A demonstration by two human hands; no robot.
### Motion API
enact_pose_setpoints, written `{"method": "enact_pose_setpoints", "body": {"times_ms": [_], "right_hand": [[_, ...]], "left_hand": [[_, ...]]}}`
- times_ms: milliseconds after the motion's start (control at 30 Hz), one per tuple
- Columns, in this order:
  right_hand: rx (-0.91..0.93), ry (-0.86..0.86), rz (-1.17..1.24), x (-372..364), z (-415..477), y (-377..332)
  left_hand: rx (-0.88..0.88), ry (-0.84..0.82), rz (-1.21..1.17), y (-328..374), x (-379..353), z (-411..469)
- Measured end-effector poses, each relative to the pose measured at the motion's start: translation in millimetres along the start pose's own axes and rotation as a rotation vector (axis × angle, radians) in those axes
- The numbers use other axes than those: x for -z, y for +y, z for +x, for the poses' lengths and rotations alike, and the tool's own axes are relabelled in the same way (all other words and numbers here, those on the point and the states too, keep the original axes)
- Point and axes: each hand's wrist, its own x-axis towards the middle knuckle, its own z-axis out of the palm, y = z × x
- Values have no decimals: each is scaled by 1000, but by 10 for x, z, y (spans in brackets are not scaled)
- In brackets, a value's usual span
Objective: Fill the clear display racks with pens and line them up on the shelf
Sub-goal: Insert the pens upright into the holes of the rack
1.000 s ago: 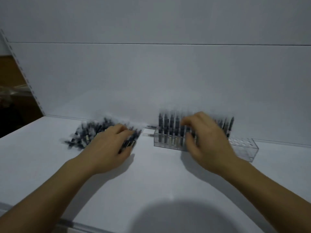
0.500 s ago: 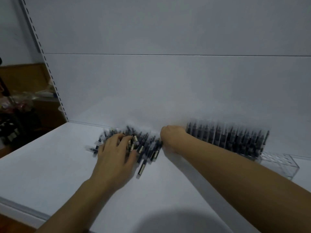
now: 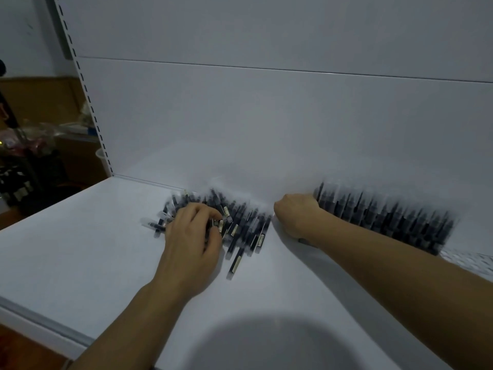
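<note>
A loose pile of dark pens with clear caps lies on the white shelf near the back panel. My left hand rests on the pile's left part, its fingers curled round a few pens. To the right, a clear display rack full of upright pens runs along the back. My right hand is knuckles up at the left end of that rack, fingers tucked under and hidden. Part of an empty clear rack shows at the right edge.
The white back panel rises straight behind the pens. A slotted upright marks the shelf's left end, with a dim cluttered room beyond it. The shelf's front lip runs across the lower left.
My right hand left the top of the rack and moved to the rack's left end. My left hand stayed on the pile. The view swung left and down.
</note>
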Motion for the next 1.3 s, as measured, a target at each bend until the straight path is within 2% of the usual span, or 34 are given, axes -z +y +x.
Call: {"method": "enact_pose_setpoints", "body": {"times_ms": [100,200,267,333,400,500,633,733,833,900,967,1100,1200,1300], "right_hand": [[-48,72,47,128,-59,-4],[-48,330,193,360,-140,42],[-18,465,391,524,-220,107],[0,545,700,658,-290,158],[27,510,1083,748,-393,159],[107,331,1593,744,-525,50],[83,286,1876,540,-545,-83],[-59,215,1843,290,-517,-134],[-143,241,1544,3,-534,-311],[-173,329,1283,-166,-513,-460],[-169,375,1136,-316,-466,-569],[-155,455,1105,-497,-379,-650],[-158,486,1135,-544,-356,-664],[-168,492,1152,-554,-370,-659]], "left_hand": [[-19,5,-19,19,9,-8],[-24,32,-58,34,32,0],[-18,54,-126,79,66,4],[-27,56,-199,149,130,40],[3,-20,-281,253,197,132],[92,-221,-354,481,277,364],[50,-375,-92,598,312,614],[108,-412,121,458,428,750],[252,-412,395,181,578,929],[407,-482,550,-13,638,997],[569,-533,640,-79,698,976],[707,-529,609,-201,754,939],[885,-619,501,-227,637,905],[855,-530,490,-174,478,940]]}}
